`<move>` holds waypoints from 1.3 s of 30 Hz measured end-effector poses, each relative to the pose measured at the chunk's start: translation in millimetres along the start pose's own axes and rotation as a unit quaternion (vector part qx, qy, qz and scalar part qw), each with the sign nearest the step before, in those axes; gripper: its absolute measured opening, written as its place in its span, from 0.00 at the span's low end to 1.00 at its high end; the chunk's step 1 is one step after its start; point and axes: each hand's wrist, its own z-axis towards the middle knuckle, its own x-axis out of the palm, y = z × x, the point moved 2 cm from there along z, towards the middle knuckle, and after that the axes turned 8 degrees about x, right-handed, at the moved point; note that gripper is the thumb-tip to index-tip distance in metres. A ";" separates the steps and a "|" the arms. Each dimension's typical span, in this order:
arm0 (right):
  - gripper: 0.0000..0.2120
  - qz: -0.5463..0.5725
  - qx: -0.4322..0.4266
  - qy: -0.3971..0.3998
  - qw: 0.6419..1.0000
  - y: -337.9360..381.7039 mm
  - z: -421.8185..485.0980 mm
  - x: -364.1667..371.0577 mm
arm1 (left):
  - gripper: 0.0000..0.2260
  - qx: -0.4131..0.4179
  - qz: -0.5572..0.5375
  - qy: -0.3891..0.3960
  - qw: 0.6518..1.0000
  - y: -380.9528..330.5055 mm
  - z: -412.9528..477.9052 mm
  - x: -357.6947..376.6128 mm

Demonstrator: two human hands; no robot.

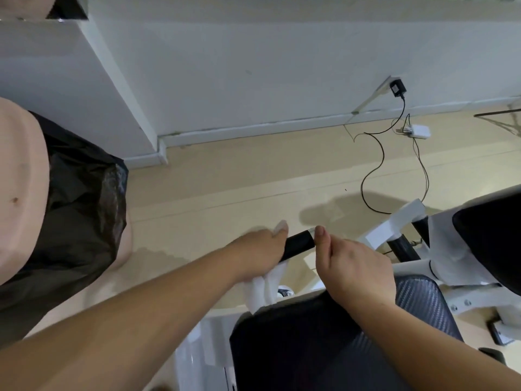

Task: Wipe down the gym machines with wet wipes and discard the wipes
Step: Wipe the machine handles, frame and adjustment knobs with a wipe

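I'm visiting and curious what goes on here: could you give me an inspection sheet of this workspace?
Surface: pale floor under a white-framed gym machine.
Job's things: wet wipe wrapped round the black handle; bin lined with black bag at left.
Clutter: nothing seen.
Grippers: left hand grips the wet wipe on the handle; right hand has curled fingers, thumb at the handle's end.
Cables: black cable runs from wall adapter across the floor; thin wires at a white box.
Surroundings: white wall, black seat pad.
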 end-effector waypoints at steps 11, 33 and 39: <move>0.33 -0.007 0.002 0.006 1.000 -0.5 0.7 0.2 | 0.16 0.067 0.123 -0.036 0.990 8.3 -7.7 11.6; 0.31 0.013 0.009 0.014 1.000 -1.2 -0.1 0.5 | 0.30 0.255 0.270 -0.093 0.924 4.4 -39.6 34.8; 0.30 0.031 0.008 0.014 0.999 -0.5 -1.0 -1.6 | 0.18 0.263 0.074 -0.037 0.961 1.9 -44.2 5.6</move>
